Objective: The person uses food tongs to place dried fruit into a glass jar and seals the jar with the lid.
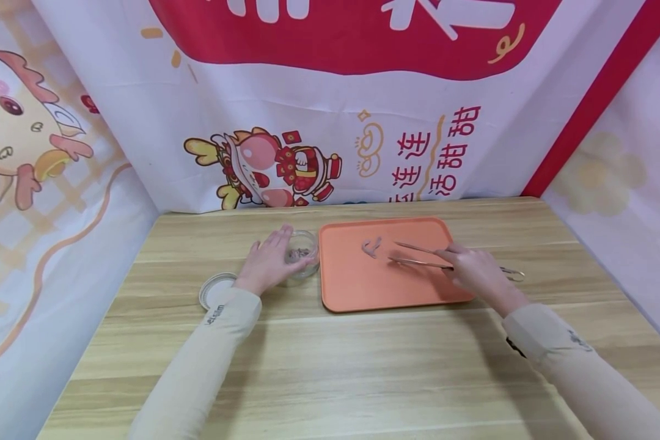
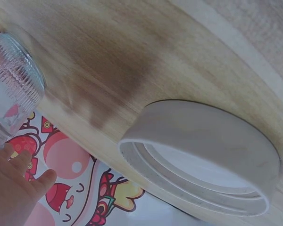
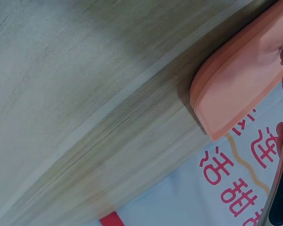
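Note:
My left hand [image 1: 268,263] holds a clear glass jar [image 1: 309,271] from its left side, with the thumb in front and the fingers behind. Small greyish-brown pieces [image 1: 299,253] lie inside the jar. In my right hand [image 1: 477,274] is a pair of metal tongs [image 1: 420,263] with black grips, gripped around the middle. Their two tips stand apart above an orange tray [image 1: 354,290]. Just left of the tips, a few thin greyish strips [image 1: 371,247] lie on the tray, touching neither tip. The right wrist view catches only the tongs' black grip [image 3: 282,193] and part of the fingers.
A white screw lid [image 1: 216,292] lies hollow side up on the wooden table [image 1: 319,373], left of the jar and near my left sleeve. The jar stands close against the tray's left edge. Printed cloth [image 1: 330,134] hangs behind the table and at both sides.

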Demonstrator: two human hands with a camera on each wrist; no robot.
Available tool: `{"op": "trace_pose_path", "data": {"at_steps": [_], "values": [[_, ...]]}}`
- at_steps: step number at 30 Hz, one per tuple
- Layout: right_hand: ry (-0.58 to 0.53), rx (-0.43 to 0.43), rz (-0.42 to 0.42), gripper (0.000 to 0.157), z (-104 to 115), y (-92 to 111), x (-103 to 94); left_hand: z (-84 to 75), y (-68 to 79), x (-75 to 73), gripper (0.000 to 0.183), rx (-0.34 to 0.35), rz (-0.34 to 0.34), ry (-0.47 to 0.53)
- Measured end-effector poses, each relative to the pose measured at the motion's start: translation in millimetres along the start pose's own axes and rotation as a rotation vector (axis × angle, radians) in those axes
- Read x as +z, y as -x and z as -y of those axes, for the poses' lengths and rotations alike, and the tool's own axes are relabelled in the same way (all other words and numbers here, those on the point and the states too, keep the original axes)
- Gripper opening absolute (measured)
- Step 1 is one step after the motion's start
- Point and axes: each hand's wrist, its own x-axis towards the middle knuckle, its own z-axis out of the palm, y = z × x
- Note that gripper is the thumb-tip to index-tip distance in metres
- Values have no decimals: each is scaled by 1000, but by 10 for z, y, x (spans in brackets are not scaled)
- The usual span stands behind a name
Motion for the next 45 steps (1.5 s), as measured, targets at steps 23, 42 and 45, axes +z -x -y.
{"op": "trace_pose_path", "data": {"at_steps": [23,42,45], "values": [[-40,18,52,34,23,23,0,24,-2,25,99,-9,-5,-8],[-45,36,93,31,62,-61,9,29,-5,34,98,-5,-11,-4],[-52,46,95,30,60,-71,20,29,-9,42,97,-1,-16,-5]]}}
